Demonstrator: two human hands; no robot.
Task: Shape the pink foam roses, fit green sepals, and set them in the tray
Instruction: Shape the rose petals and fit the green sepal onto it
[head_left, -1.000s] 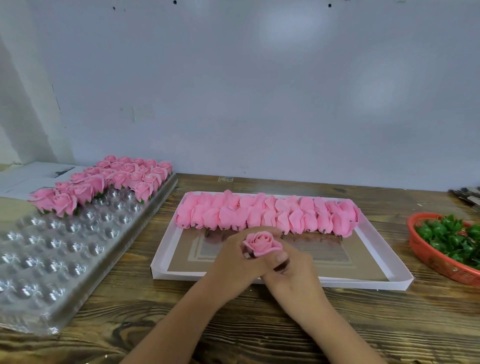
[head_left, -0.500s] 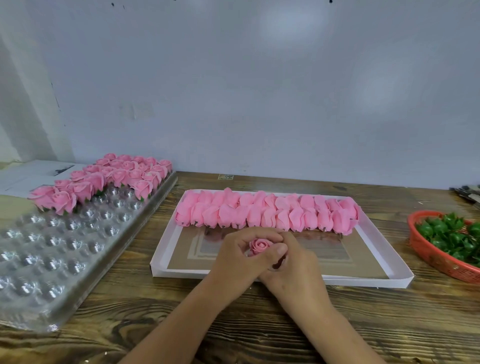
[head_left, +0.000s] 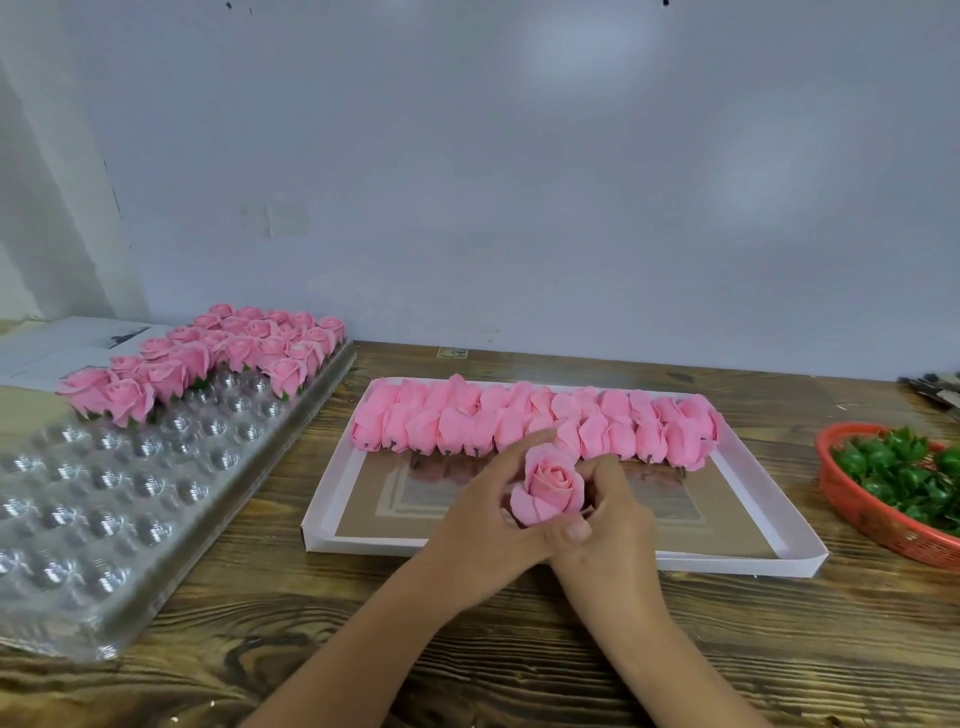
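Held between both hands: one pink foam rose (head_left: 549, 486), lifted just in front of the white box (head_left: 545, 545). Left hand (head_left: 483, 525) curled round its left side, right hand (head_left: 605, 514) pinching its base from the right, thumb tip uppermost; grip of both closed on the bloom, none of the fingers spread. Half a second earlier, buried between the palms and squeezed small; now freed, raised and opened out, outer petals standing clear of a tight spiral centre. Shaping therefore judged about done for this flower, with no green visible at its base. Next in order, probably a sepal from the red basket (head_left: 883, 525), well to the right of the box, heaped with green sepals (head_left: 904, 467). Behind the hands, inside the box, unshaped buds (head_left: 535, 423) lying in two rows. Left of the box, the clear plastic tray (head_left: 130, 499) on the wooden worktop (head_left: 519, 649), finished roses (head_left: 208, 358) filling only its far end, most cups bare.
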